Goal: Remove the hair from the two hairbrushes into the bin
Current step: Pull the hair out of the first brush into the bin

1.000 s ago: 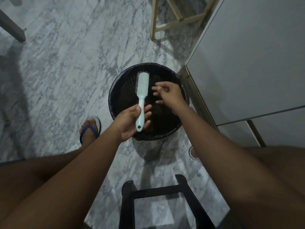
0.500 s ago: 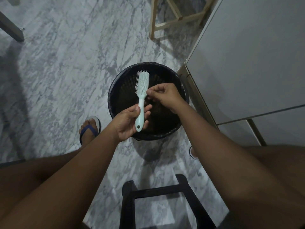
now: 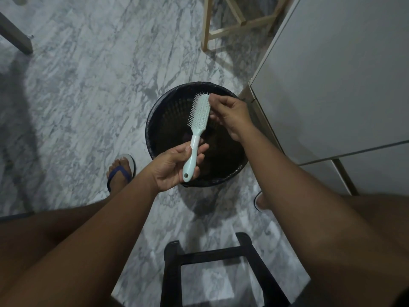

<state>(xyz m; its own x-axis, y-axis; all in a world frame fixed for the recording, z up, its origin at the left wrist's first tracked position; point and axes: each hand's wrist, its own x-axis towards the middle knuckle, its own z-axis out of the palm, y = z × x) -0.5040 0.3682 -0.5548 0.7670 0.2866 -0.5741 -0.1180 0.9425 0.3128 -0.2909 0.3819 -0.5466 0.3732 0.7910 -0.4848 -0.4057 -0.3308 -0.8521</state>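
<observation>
Hairbrush, pale mint with a white collar, hangs tilted over the black-lined bin on the marble floor, its bristles turned to the left. The left hand is closed around its handle near the bin's front rim. The right hand touches the head's right edge, fingertips pinched together; whether they hold hair is not visible.
</observation>
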